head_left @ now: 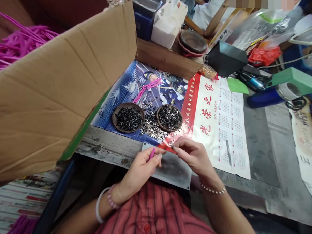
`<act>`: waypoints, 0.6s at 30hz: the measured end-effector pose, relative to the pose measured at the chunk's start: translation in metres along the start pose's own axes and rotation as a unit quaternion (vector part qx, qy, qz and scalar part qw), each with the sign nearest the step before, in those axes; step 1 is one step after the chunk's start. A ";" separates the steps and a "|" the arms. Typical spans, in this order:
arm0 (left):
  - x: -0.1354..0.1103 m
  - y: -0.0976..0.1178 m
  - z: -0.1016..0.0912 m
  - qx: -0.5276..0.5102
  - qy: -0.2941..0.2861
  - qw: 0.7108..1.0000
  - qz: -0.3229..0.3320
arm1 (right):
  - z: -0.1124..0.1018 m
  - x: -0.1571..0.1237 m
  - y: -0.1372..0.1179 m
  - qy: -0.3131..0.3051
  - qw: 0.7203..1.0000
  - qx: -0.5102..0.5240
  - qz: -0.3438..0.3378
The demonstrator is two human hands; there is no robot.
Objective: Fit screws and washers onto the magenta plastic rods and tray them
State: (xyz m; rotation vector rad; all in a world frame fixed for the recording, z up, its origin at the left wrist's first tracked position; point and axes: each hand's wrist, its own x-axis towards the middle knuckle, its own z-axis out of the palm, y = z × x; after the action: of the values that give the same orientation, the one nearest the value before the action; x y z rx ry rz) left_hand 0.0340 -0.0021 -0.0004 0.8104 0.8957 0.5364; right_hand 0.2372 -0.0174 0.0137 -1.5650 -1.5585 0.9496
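Observation:
My left hand [144, 164] is closed around a thin magenta plastic stick [152, 153], its end showing between thumb and fingers. Just right of it, my right hand [193, 154] is pinched at the fingertips, low over the poster's front edge; whatever lies in the pinch is too small to make out. Below both hands is a grey metal plate [176, 169]. Beyond them, one round dish holds black screw-like pieces [128, 118], and a second holds dark pieces mixed with small rings [169, 117]. Loose shiny rings [153, 129] are scattered between the dishes.
Several magenta strips [148, 87] lie on the poster behind the dishes. A tall cardboard box [97, 50] walls off the left, with magenta pieces [22, 45] beyond it. A wooden beam [168, 61], a blue bottle [271, 95] and a green box [295, 80] border the work area.

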 end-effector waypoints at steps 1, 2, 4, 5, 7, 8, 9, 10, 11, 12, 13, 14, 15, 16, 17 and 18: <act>0.003 0.001 0.004 -0.032 -0.010 0.999 -0.012 | 0.006 -0.007 0.000 0.024 0.997 0.069 0.018; 0.006 0.002 0.009 -0.059 -0.018 0.998 -0.022 | 0.012 -0.013 -0.001 0.049 0.991 0.120 0.030; 0.010 0.003 0.016 -0.099 -0.028 0.994 -0.040 | 0.022 -0.022 -0.002 0.089 0.981 0.170 0.035; 0.012 0.004 0.019 -0.111 -0.027 0.992 -0.046 | 0.026 -0.025 -0.002 0.104 0.979 0.171 0.031; 0.015 0.004 0.023 -0.123 -0.022 0.991 -0.056 | 0.030 -0.028 -0.003 0.124 0.983 0.137 0.024; 0.015 0.003 0.025 -0.127 -0.018 0.990 -0.059 | 0.031 -0.029 -0.003 0.129 0.985 0.117 0.020; 0.016 0.003 0.026 -0.129 -0.014 0.990 -0.061 | 0.031 -0.029 -0.004 0.131 0.986 0.103 0.018; 0.016 0.002 0.026 -0.131 -0.009 0.989 -0.063 | 0.032 -0.030 -0.004 0.132 0.986 0.098 0.016; 0.016 0.002 0.027 -0.132 -0.007 0.989 -0.066 | 0.032 -0.031 -0.005 0.131 0.986 0.100 0.016; 0.016 0.001 0.027 -0.132 -0.007 0.989 -0.069 | 0.033 -0.032 -0.005 0.128 0.986 0.103 0.017; 0.016 0.001 0.026 -0.130 -0.007 0.989 -0.072 | 0.034 -0.032 -0.006 0.127 0.986 0.106 0.018; 0.015 0.001 0.026 -0.128 -0.008 0.989 -0.074 | 0.036 -0.033 -0.006 0.126 0.986 0.106 0.016; 0.015 0.002 0.025 -0.127 -0.010 0.989 -0.075 | 0.037 -0.034 -0.007 0.126 0.987 0.103 0.013; 0.015 0.003 0.024 -0.126 -0.012 0.989 -0.074 | 0.039 -0.036 -0.008 0.127 0.987 0.096 0.008; 0.015 0.004 0.024 -0.126 -0.013 0.989 -0.073 | 0.040 -0.037 -0.009 0.127 0.988 0.085 -0.001; 0.014 0.005 0.023 -0.127 -0.013 0.989 -0.071 | 0.040 -0.038 -0.010 0.129 0.989 0.069 -0.012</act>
State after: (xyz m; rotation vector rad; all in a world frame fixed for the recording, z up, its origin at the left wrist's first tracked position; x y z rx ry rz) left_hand 0.0607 0.0018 0.0053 0.5180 0.8337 0.5018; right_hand 0.1970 -0.0557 0.0039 -1.5034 -1.3011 0.7895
